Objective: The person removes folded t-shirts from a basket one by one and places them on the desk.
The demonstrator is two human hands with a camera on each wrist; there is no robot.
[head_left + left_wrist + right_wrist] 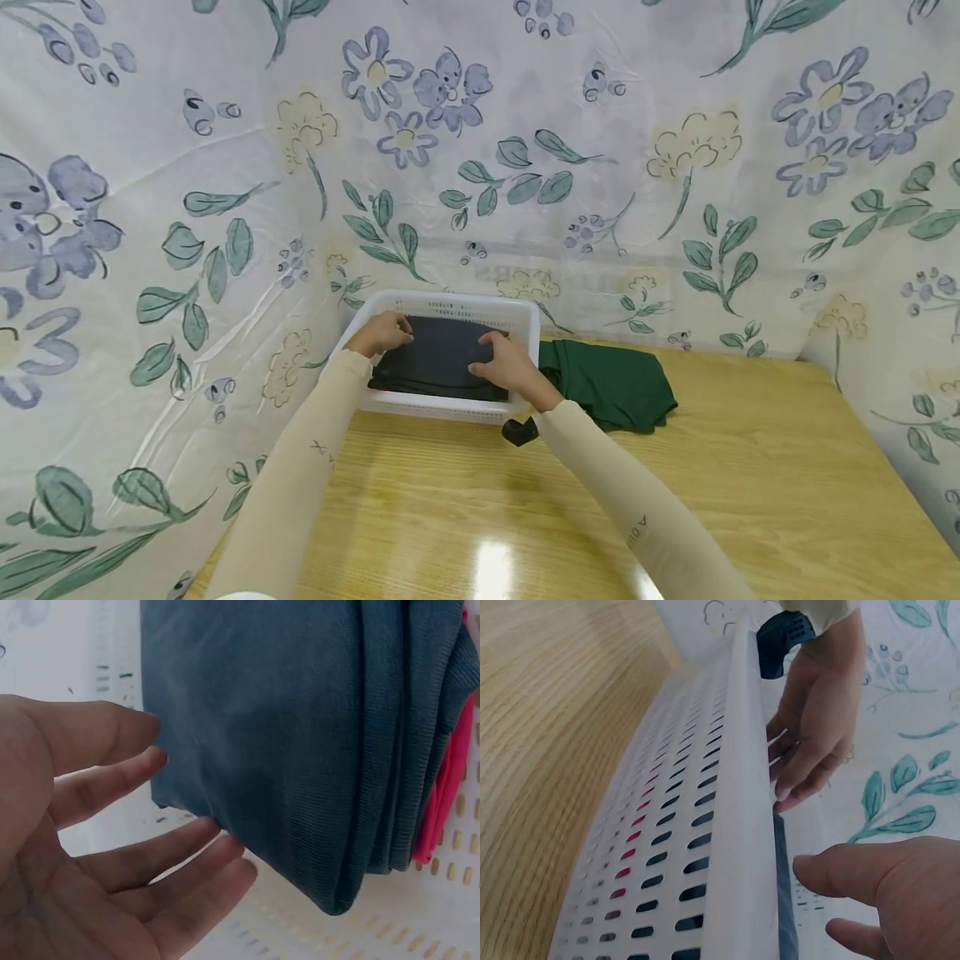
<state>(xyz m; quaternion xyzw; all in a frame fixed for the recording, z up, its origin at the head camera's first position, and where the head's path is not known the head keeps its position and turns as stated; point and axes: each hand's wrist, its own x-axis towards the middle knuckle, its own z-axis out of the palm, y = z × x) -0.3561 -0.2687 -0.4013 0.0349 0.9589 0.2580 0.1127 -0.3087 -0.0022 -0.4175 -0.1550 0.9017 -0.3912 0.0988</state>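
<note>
A dark folded cloth (pixel 442 354) with several layers lies in a white plastic basket (pixel 431 403). Under it, a strip of pink cloth (pixel 448 787) shows along one side. At the basket's left end is my left hand (pixel 384 333), its spread, relaxed fingertips right at the corner of the dark cloth (pixel 255 712). My right hand (pixel 504 362) hovers over the right end of the basket, thumb and fingers apart. Neither hand grips anything. From the right wrist, the perforated basket wall (pixel 742 825) hides most of the cloth.
Right beside the basket, a dark green cloth (pixel 618 383) lies loosely folded on the wooden table (pixel 750 467). Floral sheeting (pixel 525 225) hangs behind and to the left, close to the basket. A black device (pixel 520 431) sits by my right wrist.
</note>
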